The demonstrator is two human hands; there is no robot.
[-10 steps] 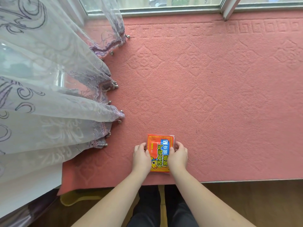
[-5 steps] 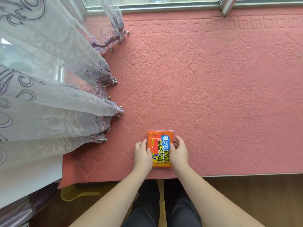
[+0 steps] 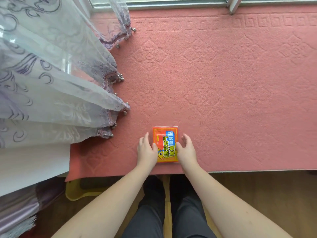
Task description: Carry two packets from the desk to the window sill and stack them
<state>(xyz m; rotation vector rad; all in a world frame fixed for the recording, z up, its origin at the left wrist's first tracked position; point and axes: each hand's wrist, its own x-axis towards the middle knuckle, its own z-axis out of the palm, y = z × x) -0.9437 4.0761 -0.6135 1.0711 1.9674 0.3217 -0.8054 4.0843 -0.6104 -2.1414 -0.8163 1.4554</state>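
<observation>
An orange and yellow packet [image 3: 165, 143] with a blue label lies flat on the pink embossed mat of the window sill [image 3: 223, 93], close to the front edge. A thin pale edge shows along its top right corner; I cannot tell whether a second packet lies under it. My left hand [image 3: 147, 151] rests at its left side and my right hand [image 3: 186, 150] at its right side. On both hands the fingers are spread and lifted, and only the thumbs touch the packet's edges.
A sheer lilac curtain [image 3: 51, 79] with beaded hem drapes over the sill's left part. The window frame [image 3: 171, 3] runs along the back. Below the sill edge are wooden floor, a yellow object [image 3: 75, 191] and my legs.
Both hands gripped the packet's sides before; now their fingers have spread and lifted off it. The packet stays in place on the mat.
</observation>
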